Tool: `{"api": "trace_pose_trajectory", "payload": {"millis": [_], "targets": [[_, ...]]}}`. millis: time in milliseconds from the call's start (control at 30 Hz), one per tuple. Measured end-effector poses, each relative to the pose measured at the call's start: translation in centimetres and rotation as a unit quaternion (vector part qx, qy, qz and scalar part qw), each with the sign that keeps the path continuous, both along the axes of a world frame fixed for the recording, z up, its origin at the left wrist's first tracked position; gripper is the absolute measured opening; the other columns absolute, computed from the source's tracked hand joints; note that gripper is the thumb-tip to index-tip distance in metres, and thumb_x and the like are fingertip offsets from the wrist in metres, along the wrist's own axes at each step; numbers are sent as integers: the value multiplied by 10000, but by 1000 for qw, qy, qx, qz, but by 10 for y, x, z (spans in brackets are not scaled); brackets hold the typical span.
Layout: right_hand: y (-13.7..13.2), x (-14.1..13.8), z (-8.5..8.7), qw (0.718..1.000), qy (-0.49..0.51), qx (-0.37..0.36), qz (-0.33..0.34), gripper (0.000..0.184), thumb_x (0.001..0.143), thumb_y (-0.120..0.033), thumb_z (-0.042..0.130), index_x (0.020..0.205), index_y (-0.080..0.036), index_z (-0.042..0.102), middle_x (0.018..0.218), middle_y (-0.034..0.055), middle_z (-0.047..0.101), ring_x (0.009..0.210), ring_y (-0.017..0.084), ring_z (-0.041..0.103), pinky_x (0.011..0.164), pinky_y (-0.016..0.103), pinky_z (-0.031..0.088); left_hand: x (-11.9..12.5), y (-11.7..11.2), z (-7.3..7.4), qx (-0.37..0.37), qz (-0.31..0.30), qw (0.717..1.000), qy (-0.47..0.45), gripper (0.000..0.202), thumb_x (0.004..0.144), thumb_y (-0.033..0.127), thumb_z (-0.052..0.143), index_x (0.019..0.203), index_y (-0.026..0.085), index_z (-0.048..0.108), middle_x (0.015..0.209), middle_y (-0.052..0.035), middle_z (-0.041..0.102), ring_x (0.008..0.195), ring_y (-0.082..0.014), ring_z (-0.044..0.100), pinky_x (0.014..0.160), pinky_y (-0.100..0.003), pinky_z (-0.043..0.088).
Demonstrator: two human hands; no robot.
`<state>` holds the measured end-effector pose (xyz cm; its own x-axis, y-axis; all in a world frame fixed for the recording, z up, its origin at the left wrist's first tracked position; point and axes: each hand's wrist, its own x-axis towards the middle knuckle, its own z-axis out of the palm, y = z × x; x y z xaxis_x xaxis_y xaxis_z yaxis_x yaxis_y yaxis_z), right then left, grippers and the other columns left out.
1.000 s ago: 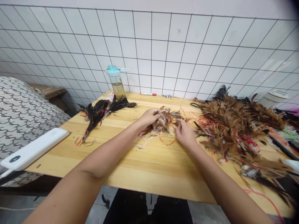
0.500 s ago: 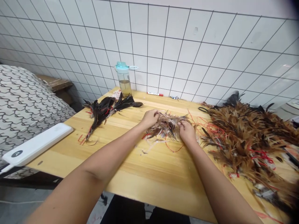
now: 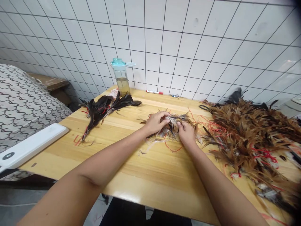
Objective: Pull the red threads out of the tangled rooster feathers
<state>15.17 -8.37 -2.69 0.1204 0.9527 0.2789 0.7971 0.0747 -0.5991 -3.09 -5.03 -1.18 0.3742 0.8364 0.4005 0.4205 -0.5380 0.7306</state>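
Note:
A small bundle of brown and pale feathers [image 3: 172, 123] lies on the wooden table [image 3: 145, 175] with loose red thread [image 3: 172, 148] under it. My left hand [image 3: 155, 121] grips the bundle's left side, fingers curled over it. My right hand [image 3: 187, 133] pinches the bundle's right side. Both hands sit close together at the middle of the table.
A big heap of brown feathers with red thread [image 3: 249, 135] fills the table's right side. A bunch of black feathers [image 3: 103, 106] lies at the left. A water bottle [image 3: 120, 77] and a red marker [image 3: 154, 92] stand by the tiled wall. A white flat device [image 3: 30, 144] overhangs the left edge.
My hands have drawn closer together on the feather bundle, the left fingers reaching further over it. The view has shifted slightly down and left.

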Motion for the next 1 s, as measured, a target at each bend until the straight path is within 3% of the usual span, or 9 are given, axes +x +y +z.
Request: {"api": "trace_pose_trajectory", "payload": {"millis": [100,267,367,467,567,667,767,867,1000], "targets": [[-3,-3,-2,1000,5,20,19,310,894,-387,413,783,-194,629,853,93,670,841,221,594,796,311,444,-1,-1,-1,-31,-5,998,-53,223,865,294,542,1014,173,657,974,-34,696,859,-151,613,816,-260,467],[-8,-5,0,995,11,92,30,408,826,-482,541,1056,-160,641,1043,126,611,978,254,572,896,378,453,-1,-3,0,-56,-23,995,-85,192,855,321,558,934,163,634,877,-16,669,780,-127,586,753,-235,451],[-10,-4,5,989,-3,133,59,425,825,-453,572,1154,-190,632,1119,121,592,1078,256,542,973,392,419,1,-4,-1,-82,-59,990,-99,214,852,351,565,934,161,620,839,-12,650,749,-124,581,721,-230,454],[-10,-4,6,986,-40,125,107,297,865,-379,535,1065,-210,675,1071,96,637,1068,247,540,964,368,402,4,-5,-5,-114,-89,983,-111,220,846,357,574,925,156,614,806,-14,637,722,-120,576,693,-227,459],[-8,-4,3,993,-46,46,102,294,918,-305,409,916,-192,681,893,79,677,861,215,586,794,309,431,8,-4,-9,-127,-77,978,-147,195,839,306,579,957,152,596,850,-30,641,771,-124,597,726,-232,480],[-6,-4,3,998,-55,0,44,310,930,-289,369,930,-197,665,857,70,696,768,199,595,694,280,405,9,-4,-9,-79,-28,985,-152,227,820,237,593,1029,150,579,949,-59,644,853,-139,612,775,-250,495],[-8,-4,6,995,-95,-15,9,294,928,-288,383,934,-194,662,874,75,710,783,201,605,680,270,388,9,-9,-6,40,-12,997,-68,263,805,200,614,1066,168,603,1044,-74,637,962,-175,599,870,-304,490],[-12,-7,10,992,-124,-30,8,305,941,-279,371,985,-186,658,938,89,719,830,204,621,694,269,388,9,-13,-4,140,-16,990,16,282,809,205,628,1090,188,633,1092,-83,625,1073,-219,558,973,-372,449],[-18,-15,14,987,-153,-49,23,329,962,-275,343,1046,-192,650,995,91,715,866,203,628,704,271,392,9,-11,-8,161,-14,986,47,221,822,207,614,1039,183,650,1057,-85,620,1048,-218,556,963,-374,447]]}}
